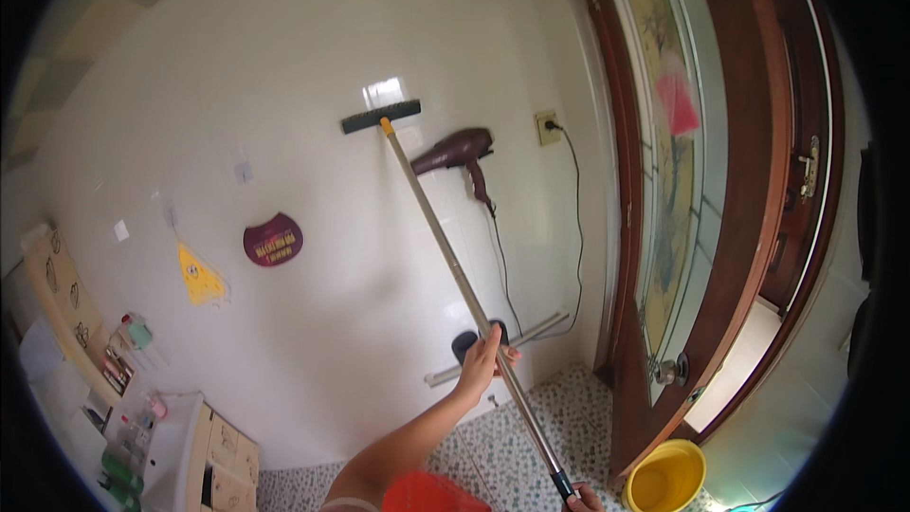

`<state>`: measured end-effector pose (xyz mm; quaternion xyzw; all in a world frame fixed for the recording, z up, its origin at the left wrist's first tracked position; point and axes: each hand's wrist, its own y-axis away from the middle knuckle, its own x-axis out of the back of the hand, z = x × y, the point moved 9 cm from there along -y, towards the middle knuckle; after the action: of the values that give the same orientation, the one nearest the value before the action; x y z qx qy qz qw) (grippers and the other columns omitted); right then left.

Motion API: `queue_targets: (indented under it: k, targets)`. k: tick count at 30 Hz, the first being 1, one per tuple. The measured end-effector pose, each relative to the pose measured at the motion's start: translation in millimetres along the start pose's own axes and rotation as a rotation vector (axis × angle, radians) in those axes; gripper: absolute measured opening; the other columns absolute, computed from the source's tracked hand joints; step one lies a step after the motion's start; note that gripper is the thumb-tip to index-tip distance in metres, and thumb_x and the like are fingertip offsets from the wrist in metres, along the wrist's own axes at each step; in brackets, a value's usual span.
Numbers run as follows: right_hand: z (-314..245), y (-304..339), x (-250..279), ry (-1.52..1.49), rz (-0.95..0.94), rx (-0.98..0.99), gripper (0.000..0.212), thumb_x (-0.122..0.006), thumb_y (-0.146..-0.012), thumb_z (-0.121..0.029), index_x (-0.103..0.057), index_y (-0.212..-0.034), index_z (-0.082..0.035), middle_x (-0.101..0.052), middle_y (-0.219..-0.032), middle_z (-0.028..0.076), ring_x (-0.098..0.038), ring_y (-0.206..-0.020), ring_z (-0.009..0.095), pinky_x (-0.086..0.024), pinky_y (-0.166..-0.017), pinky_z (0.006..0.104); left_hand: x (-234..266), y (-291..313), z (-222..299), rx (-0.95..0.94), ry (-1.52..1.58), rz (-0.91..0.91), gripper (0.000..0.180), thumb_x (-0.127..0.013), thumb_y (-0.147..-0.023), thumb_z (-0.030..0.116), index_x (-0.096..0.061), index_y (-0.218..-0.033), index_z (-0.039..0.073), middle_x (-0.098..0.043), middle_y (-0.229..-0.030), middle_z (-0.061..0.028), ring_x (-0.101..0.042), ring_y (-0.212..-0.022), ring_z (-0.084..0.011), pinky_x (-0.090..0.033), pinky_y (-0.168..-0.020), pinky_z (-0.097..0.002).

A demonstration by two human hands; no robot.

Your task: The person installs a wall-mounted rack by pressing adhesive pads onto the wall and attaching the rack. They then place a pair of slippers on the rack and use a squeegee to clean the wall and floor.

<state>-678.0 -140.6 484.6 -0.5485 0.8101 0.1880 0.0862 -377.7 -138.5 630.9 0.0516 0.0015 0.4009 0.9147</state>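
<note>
A long-handled squeegee (pixel 445 251) slants up from the lower right, its dark, wide head (pixel 365 120) set against the glossy white wall (pixel 284 85). Its metal pole has a yellow joint just below the head. My left hand (pixel 482 365) is wrapped round the middle of the pole. Down at the lower edge, my right hand (pixel 585 498) holds the dark grip at the pole's end and is only partly in view. Just right of the head, a dark purple hair dryer (pixel 460 150) is mounted on the wall, with its cord hanging down.
An outlet (pixel 547 129) with a plugged-in cord is near the wooden glass-paned door (pixel 730 199), which stands ajar. A yellow bucket (pixel 666 476) sits by it. Low on the wall runs a metal rail (pixel 550 325). A purple plaque (pixel 273 240) and yellow triangular hanging (pixel 199 275) are left, above a washbasin (pixel 175 446).
</note>
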Motion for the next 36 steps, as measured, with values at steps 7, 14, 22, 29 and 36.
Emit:
queue_targets:
  k: [7,14,22,29,36]
  targets:
    - [-190,-80,-18,0.354,0.212,0.521,0.024,-0.046,-0.087,-0.024,-0.047,-0.092,-0.001,-0.048,-0.053,0.002,-0.044,-0.045,0.007,-0.035,-0.04,0.0234,13,45,38,-0.294,0.074,-0.011,0.05,-0.036,-0.09,0.035,-0.023,-0.128,0.006,-0.045,-0.111,-0.0114,-0.047,-0.1,-0.0187,-0.045,-0.077,-0.0332]
    - [-431,-111,-56,0.951,0.574,1.018,0.032,-0.033,-0.091,-0.031,-0.041,-0.084,-0.001,-0.045,-0.051,0.018,-0.045,-0.045,0.035,-0.037,-0.043,0.0397,79,87,-4,-0.203,0.155,0.053,0.03,-0.042,-0.089,0.027,-0.043,-0.111,0.007,-0.048,-0.107,-0.0097,-0.051,-0.094,-0.0215,-0.047,-0.074,-0.0344]
    - [-240,-100,36,1.045,0.555,0.691,0.04,-0.038,-0.088,-0.025,-0.035,-0.111,0.007,-0.05,-0.056,0.024,-0.051,-0.051,0.041,-0.04,-0.045,0.0465,176,154,-120,-0.01,0.257,0.285,0.036,-0.047,-0.083,0.027,-0.045,-0.113,0.006,-0.053,-0.103,-0.0101,-0.051,-0.094,-0.0237,-0.042,-0.077,-0.0348]
    - [-173,-87,60,0.844,0.548,0.644,0.024,-0.038,-0.088,-0.022,-0.037,-0.099,0.0,-0.048,-0.056,0.022,-0.051,-0.049,0.04,-0.037,-0.042,0.0417,179,162,-98,-0.002,0.151,0.334,0.034,-0.04,-0.086,0.037,-0.051,-0.107,0.012,-0.05,-0.106,-0.0131,-0.048,-0.098,-0.0235,-0.041,-0.076,-0.0347]
    - [-413,-146,17,0.888,0.743,0.766,0.054,-0.027,-0.089,-0.044,-0.031,-0.122,-0.001,-0.053,-0.064,0.02,-0.053,-0.048,0.024,-0.044,-0.046,0.0368,24,188,120,-0.908,0.334,-0.473,0.033,-0.042,-0.084,0.029,-0.044,-0.109,0.009,-0.037,-0.115,-0.017,-0.033,-0.113,-0.0301,-0.034,-0.086,-0.0454]
